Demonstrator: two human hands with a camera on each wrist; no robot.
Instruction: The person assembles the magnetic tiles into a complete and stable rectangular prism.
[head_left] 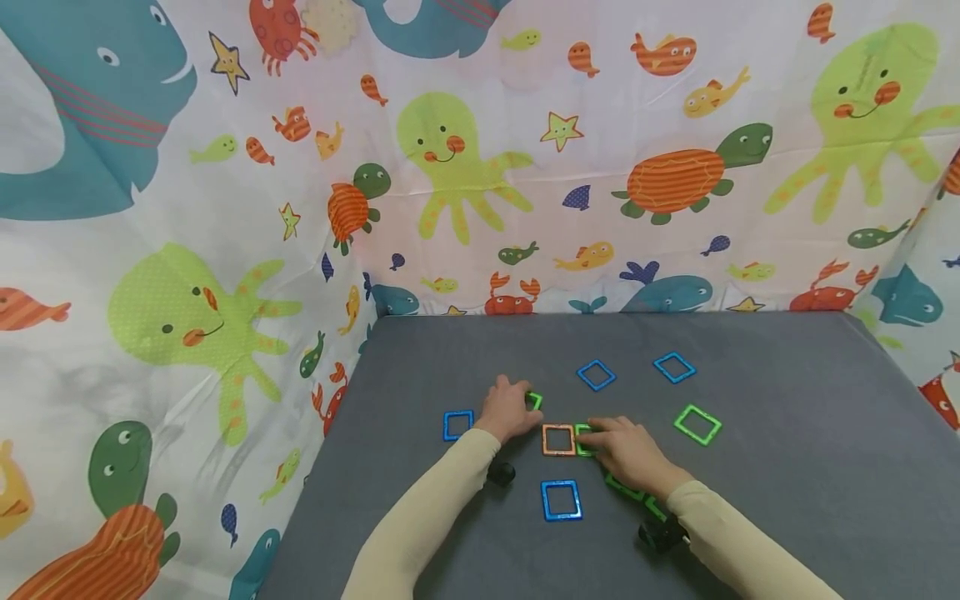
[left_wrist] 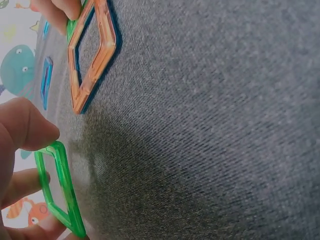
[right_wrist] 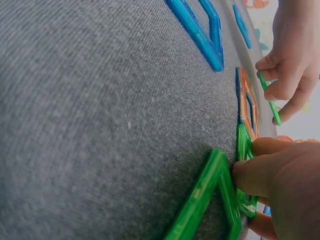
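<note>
My left hand (head_left: 504,410) pinches a green square magnetic tile (left_wrist: 68,190) between thumb and fingers, tilted on edge just above the grey cloth. An orange square tile (head_left: 558,452) lies flat between the two hands, with a blue edge showing beneath it in the left wrist view. Against its right side is another green square tile (right_wrist: 242,137), which my right hand (head_left: 633,454) holds by its edges with thumb and fingers. Part of that tile is hidden by the fingers. More green tile pieces (head_left: 622,487) lie below the right hand, partly covered by it.
One blue tile (head_left: 562,517) lies in front and another blue tile (head_left: 458,413) at the left. Farther back are a blue tile (head_left: 587,367), a second one (head_left: 664,357) and a green tile (head_left: 705,415). A sea-animal curtain (head_left: 487,250) borders the grey table (head_left: 787,483).
</note>
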